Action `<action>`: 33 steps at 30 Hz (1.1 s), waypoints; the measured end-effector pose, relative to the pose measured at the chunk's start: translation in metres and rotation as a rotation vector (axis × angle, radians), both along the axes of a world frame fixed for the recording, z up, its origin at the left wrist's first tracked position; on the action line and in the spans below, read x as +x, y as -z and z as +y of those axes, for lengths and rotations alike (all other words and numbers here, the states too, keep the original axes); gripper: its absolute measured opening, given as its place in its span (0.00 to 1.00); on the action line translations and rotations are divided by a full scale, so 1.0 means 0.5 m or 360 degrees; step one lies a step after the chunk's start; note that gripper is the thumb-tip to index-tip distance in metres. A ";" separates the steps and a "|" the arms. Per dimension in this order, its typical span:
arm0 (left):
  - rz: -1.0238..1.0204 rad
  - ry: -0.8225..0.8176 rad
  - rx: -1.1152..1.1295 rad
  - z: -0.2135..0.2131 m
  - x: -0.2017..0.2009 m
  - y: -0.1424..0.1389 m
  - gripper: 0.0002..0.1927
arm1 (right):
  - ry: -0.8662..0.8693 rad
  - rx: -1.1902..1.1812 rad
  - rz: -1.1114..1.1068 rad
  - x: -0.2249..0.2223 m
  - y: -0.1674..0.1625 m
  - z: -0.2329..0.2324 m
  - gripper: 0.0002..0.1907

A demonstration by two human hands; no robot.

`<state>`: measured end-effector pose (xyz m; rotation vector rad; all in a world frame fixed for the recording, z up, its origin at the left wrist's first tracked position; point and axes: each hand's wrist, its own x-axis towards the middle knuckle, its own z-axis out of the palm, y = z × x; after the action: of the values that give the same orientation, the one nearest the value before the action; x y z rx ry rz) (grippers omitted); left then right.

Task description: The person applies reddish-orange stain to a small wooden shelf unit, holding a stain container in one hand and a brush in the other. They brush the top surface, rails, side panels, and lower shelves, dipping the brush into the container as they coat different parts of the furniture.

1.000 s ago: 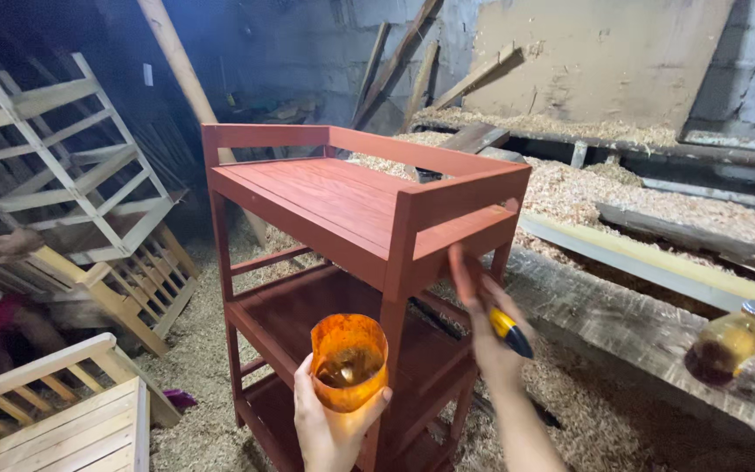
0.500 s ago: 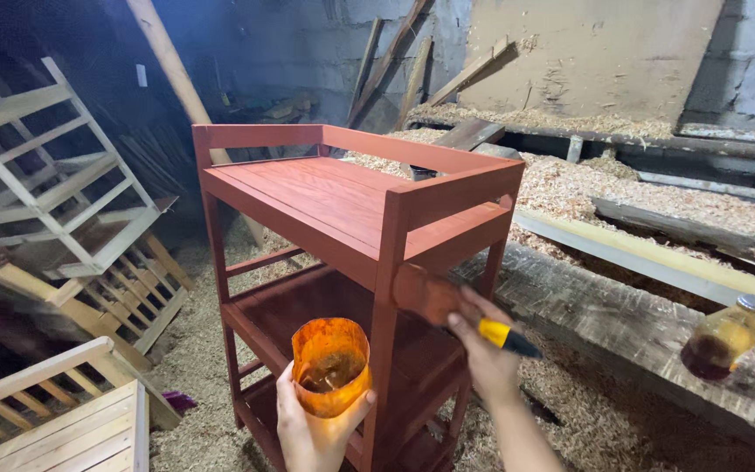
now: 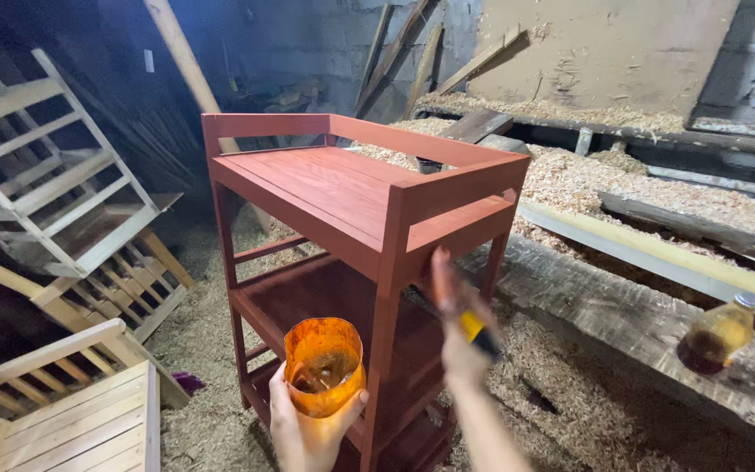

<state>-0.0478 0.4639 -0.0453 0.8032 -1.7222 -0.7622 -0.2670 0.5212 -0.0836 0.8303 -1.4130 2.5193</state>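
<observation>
Red-stained wooden shelf unit seen standing on sawdust-strewn floor, centre frame. Orange cut-off plastic cup, dark stain inside, cupped from below in left hand, low beside unit's front post. Right hand blurred, wrapped around what appears to be brush with yellow-and-black handle, raised just under top shelf's right rail. Bottle of amber liquid set on plank at right. Unpainted pale frames stacked at left.

The right hand has swung its brush upright, apparently mid-stroke, blurred.
</observation>
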 end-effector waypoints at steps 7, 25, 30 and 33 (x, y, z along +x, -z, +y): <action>0.0019 0.0001 -0.0030 0.030 -0.003 -0.031 0.50 | -0.0369 0.0050 -0.0359 0.093 -0.020 0.076 0.22; 0.0016 0.0292 0.0096 0.136 -0.012 -0.054 0.48 | 0.0006 -0.0512 -0.1623 -0.053 0.117 0.274 0.11; -0.0073 0.0294 0.0087 0.153 -0.044 -0.058 0.53 | -0.0053 -0.0550 -0.1642 -0.098 0.127 0.273 0.10; -0.0023 0.0337 0.0140 0.155 -0.078 -0.055 0.53 | -0.0101 -0.0601 -0.1496 -0.130 0.126 0.246 0.11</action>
<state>-0.0865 0.5413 -0.0180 0.6932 -1.8160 -0.9828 -0.3318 0.6445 -0.1468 -0.4580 -0.9622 3.2252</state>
